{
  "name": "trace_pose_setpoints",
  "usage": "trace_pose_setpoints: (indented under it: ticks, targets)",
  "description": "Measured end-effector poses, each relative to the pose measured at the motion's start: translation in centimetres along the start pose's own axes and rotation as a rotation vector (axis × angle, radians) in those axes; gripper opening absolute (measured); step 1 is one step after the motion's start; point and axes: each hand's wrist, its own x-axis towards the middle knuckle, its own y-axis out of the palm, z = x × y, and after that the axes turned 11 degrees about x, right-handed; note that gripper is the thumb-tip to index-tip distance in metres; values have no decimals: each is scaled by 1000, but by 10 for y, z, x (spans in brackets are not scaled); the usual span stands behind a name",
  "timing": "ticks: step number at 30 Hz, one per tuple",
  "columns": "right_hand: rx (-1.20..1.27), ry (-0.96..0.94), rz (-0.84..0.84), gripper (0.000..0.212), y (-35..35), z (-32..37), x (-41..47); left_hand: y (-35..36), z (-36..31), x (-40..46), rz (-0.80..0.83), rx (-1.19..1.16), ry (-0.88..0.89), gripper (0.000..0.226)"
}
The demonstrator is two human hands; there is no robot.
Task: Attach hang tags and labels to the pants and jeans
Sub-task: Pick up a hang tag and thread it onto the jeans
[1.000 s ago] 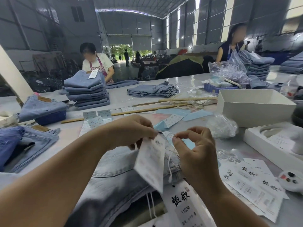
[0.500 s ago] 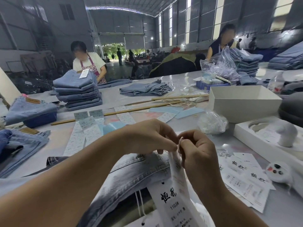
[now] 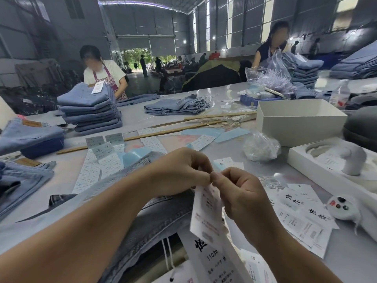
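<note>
Both hands are up over the jeans (image 3: 155,219) and meet fingertip to fingertip. The left hand (image 3: 179,172) is curled tight, its thumb and forefinger pressed together at the very tip, and the right hand (image 3: 242,193) mirrors it, thumb against forefinger, the other fingers folded in loosely. Between the two pinches hangs the top edge of a white hang tag (image 3: 206,211); whatever thin thing they nip there (a string, perhaps) is too small to make out. The tag droops down from the fingers, tilted, in front of the right palm, and below it a second, larger white tag (image 3: 212,256) with bold black characters and "1103#" lies toward the near edge of the table.

The jeans lie flat on the grey table (image 3: 255,174) under both forearms, grey-blue denim with a white cord (image 3: 166,256) dangling off their near edge.

To the right of the hands a loose spread of printed tags (image 3: 302,217) lies on the table, touching one another. Beyond the left hand are strips of small labels (image 3: 91,170) and pale blue cards (image 3: 230,134), with long wooden sticks (image 3: 142,135) behind them. A crumpled clear plastic bag (image 3: 261,147) sits just before an open white box (image 3: 299,119). On the far left is a folded stack of jeans (image 3: 89,111), with a person in an apron (image 3: 104,72) standing behind it.
</note>
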Motion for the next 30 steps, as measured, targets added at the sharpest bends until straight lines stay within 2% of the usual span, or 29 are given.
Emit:
trace_pose_setpoints:
  ticks: [3,9,12,16,17,21,26,30]
  targets:
    - [5,43,93,24,-4,-1,-1,-3,5,-3,120,-23,11,12]
    - [-41,104,136,20,-12,0,-2,3,12,-3,149,-96,21,16]
    - [-10,87,53,31,-15,-1,-1,6,16,-3,176,-232,-3,45]
    - [61,65,-62,36,-16,-6,-1,8,18,-3,236,-240,-12,79]
    - [51,56,-74,34,-15,-7,-1,8,18,-3,247,-238,-10,78]
    - [-8,7,-115,28,-13,-9,-1,8,15,-4,264,-217,18,36]
    - [-59,18,-107,25,-11,-10,-2,9,13,-5,227,-243,22,30]
    - [-233,1,-78,21,-9,-12,-3,12,15,-3,189,-225,2,31]
